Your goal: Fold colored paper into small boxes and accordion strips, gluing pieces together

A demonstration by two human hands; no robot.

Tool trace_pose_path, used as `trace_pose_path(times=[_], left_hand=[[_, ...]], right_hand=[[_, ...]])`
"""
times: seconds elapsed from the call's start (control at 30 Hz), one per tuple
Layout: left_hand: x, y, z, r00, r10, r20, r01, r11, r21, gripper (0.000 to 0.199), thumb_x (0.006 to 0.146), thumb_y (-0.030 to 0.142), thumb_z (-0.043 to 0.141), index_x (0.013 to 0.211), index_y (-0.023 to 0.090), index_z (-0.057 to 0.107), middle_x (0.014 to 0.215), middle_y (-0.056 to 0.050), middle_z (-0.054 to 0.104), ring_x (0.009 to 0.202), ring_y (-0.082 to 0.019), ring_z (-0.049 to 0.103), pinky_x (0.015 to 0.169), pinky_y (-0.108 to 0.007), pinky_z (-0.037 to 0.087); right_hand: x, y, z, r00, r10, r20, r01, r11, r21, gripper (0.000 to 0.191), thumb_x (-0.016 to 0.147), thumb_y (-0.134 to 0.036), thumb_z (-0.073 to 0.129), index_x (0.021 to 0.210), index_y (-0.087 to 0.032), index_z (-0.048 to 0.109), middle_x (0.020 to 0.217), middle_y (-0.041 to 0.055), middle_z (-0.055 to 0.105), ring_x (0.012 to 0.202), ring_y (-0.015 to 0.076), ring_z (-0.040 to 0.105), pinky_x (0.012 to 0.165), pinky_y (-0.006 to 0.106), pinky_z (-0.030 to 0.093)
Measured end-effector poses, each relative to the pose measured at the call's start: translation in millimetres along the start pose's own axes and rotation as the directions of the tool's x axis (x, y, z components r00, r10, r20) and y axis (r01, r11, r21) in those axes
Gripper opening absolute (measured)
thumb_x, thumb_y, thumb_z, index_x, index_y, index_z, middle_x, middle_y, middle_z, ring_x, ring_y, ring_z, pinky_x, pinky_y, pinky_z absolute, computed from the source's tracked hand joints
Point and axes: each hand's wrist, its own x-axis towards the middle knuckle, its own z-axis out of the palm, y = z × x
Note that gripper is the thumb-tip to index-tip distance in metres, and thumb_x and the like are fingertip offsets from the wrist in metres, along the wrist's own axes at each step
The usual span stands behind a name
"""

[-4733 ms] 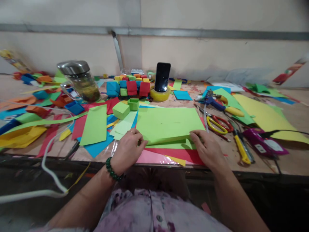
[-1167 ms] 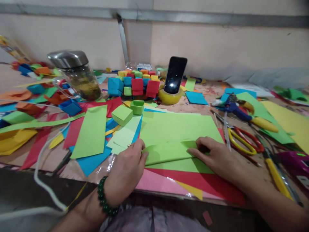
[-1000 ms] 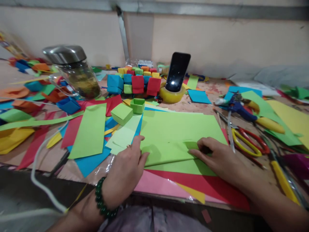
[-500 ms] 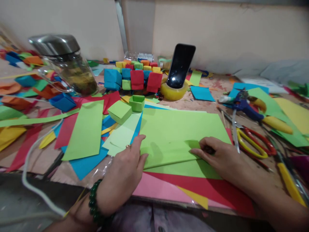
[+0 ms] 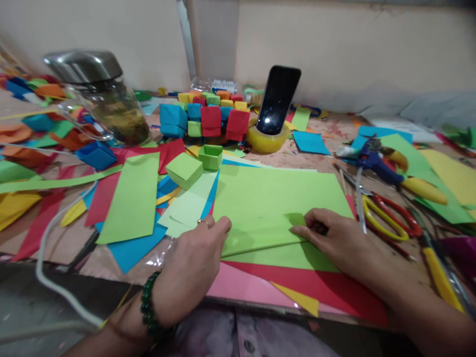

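A folded strip of light green paper (image 5: 262,237) lies over a larger light green sheet (image 5: 278,191) in front of me. My left hand (image 5: 197,270), wearing a ring and a green bead bracelet, is closed at the strip's left end; its thumb is largely hidden. At the right end, my right hand (image 5: 332,238) pinches the strip between thumb and fingers. A small open green paper box (image 5: 210,157) and a green paper cube (image 5: 185,171) sit just beyond the sheet's upper left corner. Red paper (image 5: 297,280) and pink paper (image 5: 241,282) show beneath the near edge.
A glass jar (image 5: 111,111) with a metal lid stands at the left. Behind are stacked paper cubes (image 5: 210,121) and a phone (image 5: 278,99) propped in a yellow tape roll (image 5: 266,141). Scissors (image 5: 385,218) and blue-yellow pliers (image 5: 379,166) lie right; a white cable (image 5: 44,248) crosses left.
My left hand has shifted slightly right, and its spread thumb and fingers have closed on the strip's left end. My right hand keeps its pinch almost unmoved.
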Motion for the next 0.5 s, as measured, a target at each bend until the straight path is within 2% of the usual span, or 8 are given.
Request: trace_pose_path(times=[0.17, 0.27, 0.33, 0.37, 0.43, 0.5], left_hand=[[-2, -1, 2.8, 0.999, 0.034, -0.020, -0.033, 0.999, 0.031, 0.021, 0.094, 0.016, 0.036, 0.092, 0.022, 0.056, 0.082, -0.002, 0.056, 0.077, -0.017, 0.056, 0.067, -0.027, 0.043], [-4, -2, 2.3, 0.988, 0.102, -0.112, -0.089, 0.990, 0.113, 0.023, 0.092, 0.015, 0.038, 0.083, 0.020, 0.059, 0.090, -0.007, 0.057, 0.085, -0.020, 0.056, 0.073, -0.032, 0.045], [-3, -1, 0.4, 0.954, 0.235, -0.184, -0.203, 0.963, 0.179, 0.023, 0.091, 0.012, 0.040, 0.081, 0.018, 0.060, 0.102, -0.010, 0.057, 0.094, -0.023, 0.054, 0.079, -0.037, 0.046], [-3, 0, -1.1, 0.927, 0.328, -0.180, -0.292, 0.935, 0.202, 0.023, 0.090, 0.010, 0.040, 0.085, 0.018, 0.061, 0.105, -0.011, 0.057, 0.096, -0.024, 0.053, 0.081, -0.038, 0.046], [-2, 3, -4.5, 0.863, 0.496, -0.099, -0.466, 0.856, 0.226, 0.026, 0.090, 0.007, 0.040, 0.103, 0.017, 0.060, 0.102, -0.010, 0.059, 0.092, -0.022, 0.054, 0.079, -0.036, 0.047], [-3, 8, -7.8, 0.827, 0.562, -0.005, -0.542, 0.799, 0.259, 0.035, 0.090, 0.007, 0.040, 0.120, 0.017, 0.053, 0.097, -0.009, 0.060, 0.087, -0.022, 0.055, 0.072, -0.034, 0.048]], right_hand=[[1, -3, -1, 0.999, 0.045, 0.010, -0.045, 0.999, -0.018, 0.036, 0.078, -0.054, 0.059, 0.063, -0.022, 0.052, 0.055, -0.0021, 0.052, 0.049, 0.0129, 0.046, 0.048, 0.025, 0.032], [1, -5, 0, 0.998, 0.064, -0.004, -0.064, 0.998, 0.012, 0.030, 0.077, -0.051, 0.061, 0.078, -0.022, 0.053, 0.055, -0.0041, 0.053, 0.050, 0.0135, 0.050, 0.048, 0.024, 0.035], [-1, -5, 2, 0.998, 0.056, -0.023, -0.055, 0.998, 0.026, 0.033, 0.078, -0.050, 0.061, 0.092, -0.022, 0.051, 0.056, -0.0056, 0.053, 0.050, 0.0138, 0.052, 0.049, 0.025, 0.038], [-3, -5, 3, 0.998, 0.048, -0.038, -0.048, 0.999, 0.014, 0.035, 0.079, -0.049, 0.060, 0.098, -0.021, 0.050, 0.057, -0.0057, 0.054, 0.049, 0.0139, 0.053, 0.048, 0.025, 0.038], [-6, -4, 4, 0.993, -0.020, -0.118, 0.014, 0.999, -0.051, 0.038, 0.081, -0.047, 0.060, 0.105, -0.020, 0.050, 0.064, -0.0027, 0.059, 0.054, 0.0152, 0.056, 0.051, 0.026, 0.041], [-9, -5, 3, 0.951, -0.218, -0.219, 0.178, 0.966, -0.189, 0.033, 0.085, -0.038, 0.059, 0.110, -0.018, 0.052, 0.081, 0.0049, 0.066, 0.071, 0.0195, 0.061, 0.063, 0.031, 0.047]])
